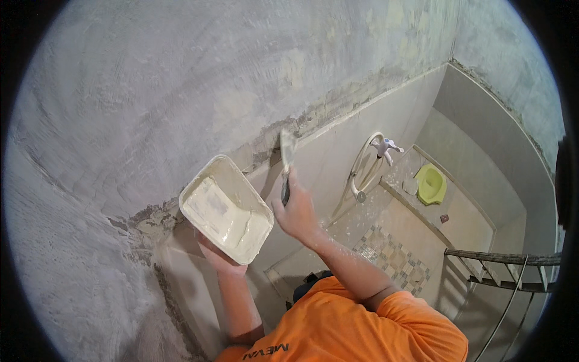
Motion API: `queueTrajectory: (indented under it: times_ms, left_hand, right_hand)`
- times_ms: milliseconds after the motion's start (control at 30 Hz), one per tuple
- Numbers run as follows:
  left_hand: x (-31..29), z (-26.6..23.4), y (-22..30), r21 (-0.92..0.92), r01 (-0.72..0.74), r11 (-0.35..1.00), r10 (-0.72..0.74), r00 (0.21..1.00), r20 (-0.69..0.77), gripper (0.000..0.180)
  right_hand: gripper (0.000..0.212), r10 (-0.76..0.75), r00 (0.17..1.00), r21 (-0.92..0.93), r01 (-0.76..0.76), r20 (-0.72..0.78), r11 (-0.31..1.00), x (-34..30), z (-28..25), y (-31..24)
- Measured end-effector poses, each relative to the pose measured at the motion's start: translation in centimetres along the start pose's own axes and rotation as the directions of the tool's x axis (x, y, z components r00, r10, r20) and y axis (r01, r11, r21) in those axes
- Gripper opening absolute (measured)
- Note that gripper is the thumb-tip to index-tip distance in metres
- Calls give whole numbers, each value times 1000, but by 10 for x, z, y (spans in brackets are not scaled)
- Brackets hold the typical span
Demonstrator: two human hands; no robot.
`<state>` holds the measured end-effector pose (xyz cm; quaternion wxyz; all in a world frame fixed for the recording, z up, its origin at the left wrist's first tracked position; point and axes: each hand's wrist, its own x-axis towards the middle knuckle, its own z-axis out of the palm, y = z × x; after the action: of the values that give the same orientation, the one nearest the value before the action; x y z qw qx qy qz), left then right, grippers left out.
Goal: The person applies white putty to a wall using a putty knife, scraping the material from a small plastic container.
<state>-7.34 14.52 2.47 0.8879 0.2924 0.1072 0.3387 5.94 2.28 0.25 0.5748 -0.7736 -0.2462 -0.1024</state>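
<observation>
My left hand (222,256) supports a cream rectangular tub (242,184) from below, its fingers mostly hidden under it. Smeared inside the tilted tub is pale, creamy putty (241,228). To the right, my right hand (297,211) is closed around the dark handle of a putty knife (288,149). The knife's blade points up toward the rough strip (265,143) where grey plaster meets the wall tiles. Whether the blade touches the wall I cannot tell; it looks slightly blurred. White specks dot my right forearm.
Grey plaster wall (151,90) rises above pale wall tiles (398,102). A white tap with a looped hose (356,163) is mounted on the tiles. Below are a green squat toilet pan (445,187) and mosaic floor tiles (392,256). A ladder (506,258) stands at the right.
</observation>
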Motion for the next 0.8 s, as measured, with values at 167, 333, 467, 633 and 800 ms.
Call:
queueTrajectory:
  times_ms: [167, 333, 467, 633, 800]
  left_hand:
    - [3, 6, 14, -51, -20, 999, 23, 998, 58, 59]
    - [2, 16, 13, 55, -125, 991, 123, 992, 32, 59]
    - [2, 8, 27, 12, -155, 988, 155, 988, 5, 60]
    - [-1, 8, 41, 66, -236, 970, 237, 971, -21, 63]
    - [-5, -4, 45, 355, -377, 855, 424, 904, -61, 66]
  right_hand:
    - [71, 67, 989, 85, -79, 130, 993, -15, -32, 4]
    - [64, 179, 974, 144, -159, -137, 977, 27, -37, 69]
    - [48, 432, 902, 328, -406, -5, 853, 52, -33, 23]
    - [32, 392, 910, 311, -415, 135, 855, 66, 19, 27]
    - [33, 160, 972, 7, -163, 170, 987, 18, 92, 38]
